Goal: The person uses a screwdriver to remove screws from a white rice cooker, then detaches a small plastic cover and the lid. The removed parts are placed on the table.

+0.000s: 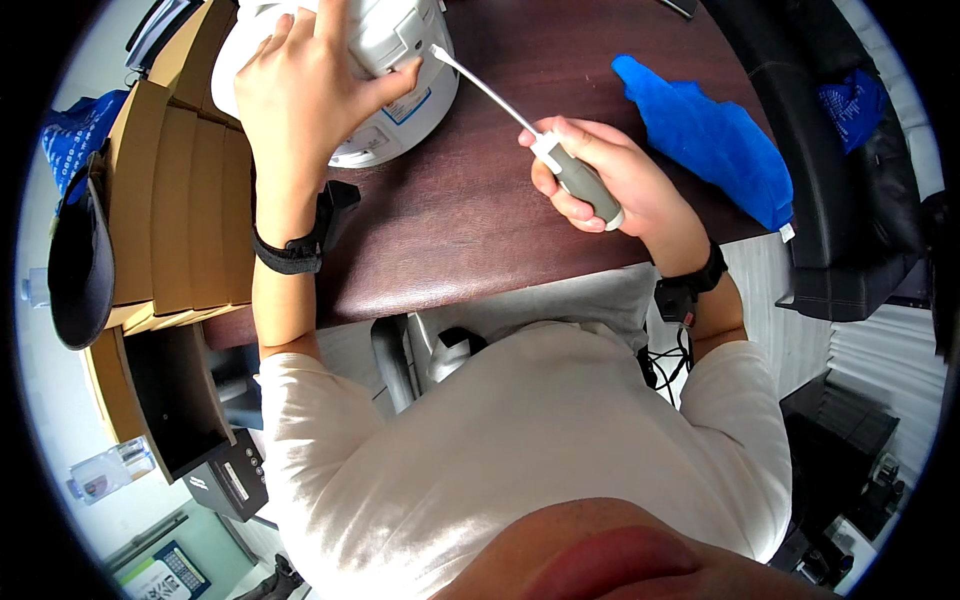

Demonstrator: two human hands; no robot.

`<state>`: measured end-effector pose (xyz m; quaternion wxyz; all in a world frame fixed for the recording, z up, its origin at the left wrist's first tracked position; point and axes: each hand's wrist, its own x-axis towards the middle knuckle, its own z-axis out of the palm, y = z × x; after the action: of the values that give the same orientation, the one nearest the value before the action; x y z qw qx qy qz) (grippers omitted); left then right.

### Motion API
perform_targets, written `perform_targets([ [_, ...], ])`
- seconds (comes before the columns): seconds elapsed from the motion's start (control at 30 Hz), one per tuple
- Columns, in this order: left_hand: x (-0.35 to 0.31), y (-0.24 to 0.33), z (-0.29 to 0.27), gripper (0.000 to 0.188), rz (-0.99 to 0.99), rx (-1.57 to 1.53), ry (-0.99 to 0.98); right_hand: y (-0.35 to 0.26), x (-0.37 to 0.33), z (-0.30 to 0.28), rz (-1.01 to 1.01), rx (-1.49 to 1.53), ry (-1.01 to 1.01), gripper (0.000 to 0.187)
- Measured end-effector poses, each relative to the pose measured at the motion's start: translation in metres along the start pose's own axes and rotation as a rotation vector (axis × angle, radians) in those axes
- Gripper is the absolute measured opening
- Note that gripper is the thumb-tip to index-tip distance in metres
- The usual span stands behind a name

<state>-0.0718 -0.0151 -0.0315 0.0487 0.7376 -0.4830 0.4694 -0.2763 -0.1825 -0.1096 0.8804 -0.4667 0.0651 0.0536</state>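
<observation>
A white rounded appliance (437, 110), which looks like a rice cooker, stands at the far left of the dark wooden table (430, 240), partly out of view. My left hand (300, 100) lies on it with fingers spread and thumb stretched to the right, covering part of its surface. In my right hand (620, 175) is a screwdriver (580, 182), its grey and white handle wrapped by my fingers. The metal shaft points up and left, and its tip is at a small dark hole in the appliance; whether it touches I cannot tell.
A blue cloth (705, 135) lies at the table's right side. Cardboard boxes (180, 200) stand along the left, with a dark cap (80, 270) hanging on them. A black leather sofa (835, 230) is at the right. Black cables (672, 365) hang below my right wrist.
</observation>
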Motion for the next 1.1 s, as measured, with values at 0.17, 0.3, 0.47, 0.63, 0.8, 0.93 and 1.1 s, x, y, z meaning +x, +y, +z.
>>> perform_targets([
  [0.17, 0.002, 0.001, -0.001, 0.089, -0.007, -0.035, 0.001, 0.008, 0.01, 0.001, 0.04, 0.243, -0.13, 0.04],
  [0.3, 0.001, 0.001, 0.0, 0.088, -0.001, -0.015, 0.011, 0.014, 0.011, -0.002, 0.081, 0.389, -0.207, 0.04],
  [0.47, 0.0, 0.0, 0.001, 0.087, 0.008, -0.016, 0.016, 0.018, 0.013, 0.002, 0.08, 0.486, -0.257, 0.039],
  [0.63, 0.001, 0.001, -0.001, 0.087, -0.012, -0.017, -0.006, 0.021, 0.012, 0.009, 0.077, 0.516, -0.257, 0.038],
  [0.8, 0.001, 0.0, 0.001, 0.088, 0.011, -0.013, 0.02, 0.021, 0.009, 0.015, 0.089, 0.575, -0.241, 0.036],
  [0.93, 0.0, 0.0, -0.001, 0.088, -0.017, -0.026, -0.001, 0.021, 0.008, 0.015, 0.084, 0.57, -0.239, 0.036],
  [1.1, 0.002, 0.002, -0.003, 0.087, -0.022, -0.026, -0.011, 0.017, 0.007, 0.025, 0.109, 0.594, -0.116, 0.039],
])
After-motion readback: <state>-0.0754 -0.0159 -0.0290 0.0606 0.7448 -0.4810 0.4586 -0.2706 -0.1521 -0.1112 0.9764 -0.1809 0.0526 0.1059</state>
